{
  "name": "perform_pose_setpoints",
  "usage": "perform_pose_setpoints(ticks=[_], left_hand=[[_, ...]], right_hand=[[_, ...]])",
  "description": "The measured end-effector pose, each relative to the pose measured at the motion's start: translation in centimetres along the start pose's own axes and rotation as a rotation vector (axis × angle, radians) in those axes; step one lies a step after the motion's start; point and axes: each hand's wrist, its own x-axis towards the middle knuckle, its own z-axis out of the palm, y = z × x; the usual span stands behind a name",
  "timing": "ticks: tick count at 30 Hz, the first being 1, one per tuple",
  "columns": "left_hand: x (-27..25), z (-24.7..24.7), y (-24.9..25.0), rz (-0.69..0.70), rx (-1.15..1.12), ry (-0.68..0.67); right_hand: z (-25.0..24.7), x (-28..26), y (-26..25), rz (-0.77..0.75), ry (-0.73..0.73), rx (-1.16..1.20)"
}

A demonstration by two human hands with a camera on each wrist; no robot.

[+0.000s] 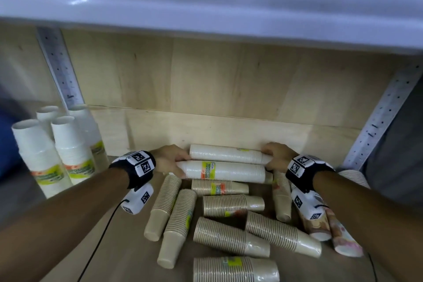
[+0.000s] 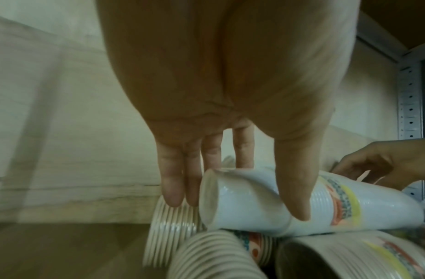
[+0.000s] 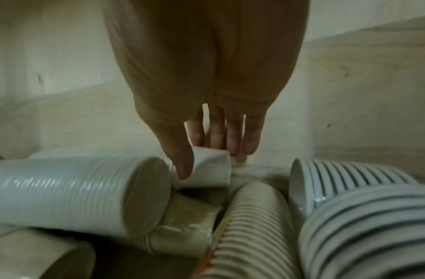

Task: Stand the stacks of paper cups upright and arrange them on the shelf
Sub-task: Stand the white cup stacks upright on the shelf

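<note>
Two white stacks lie on their sides at the back of the shelf (image 1: 128, 256), one behind the other, just above a heap of fallen brown stacks (image 1: 229, 220). The left hand (image 1: 170, 162) holds the near white stack (image 1: 225, 170) at its narrow end: in the left wrist view the thumb presses across the top of the sleeve and the fingers (image 2: 173, 181) hang nearly straight and close together behind that end, so the hold is a light pinch, not a full wrap. The right hand (image 1: 275, 155) is at the narrow end of the far white stack (image 1: 225, 154), thumb on the last cup and fingers (image 3: 216, 136) together behind it; whether they press on it I cannot tell. Four white stacks (image 1: 57, 151) already stand upright at nine o'clock of the heap, by the left post (image 1: 60, 68).

The step in hand looks like raising a white stack to join those four. To do it well, I would grip each sleeve further in from the end, since the outermost cup is soft and dents under a thumb. Pivot the stack on its wide end and lift it free of the brown stacks below, so none roll toward six o'clock and off the edge. Carry it toward nine o'clock and set it down just beside the standing four without knocking them, labels facing out
</note>
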Motion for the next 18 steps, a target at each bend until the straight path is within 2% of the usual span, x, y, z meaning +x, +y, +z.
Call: perform_pose_setpoints(ticks=[10,18], left_hand=[[0.8,-0.1,0.1,-0.008,-0.006,-0.023],[0.3,-0.6,0.6,0.022,-0.015,-0.038]], right_hand=[[1.7,0.8,0.6,-0.058,0.057,-0.017],[0.9,0.2,0.2,-0.074,0.054,-0.019]])
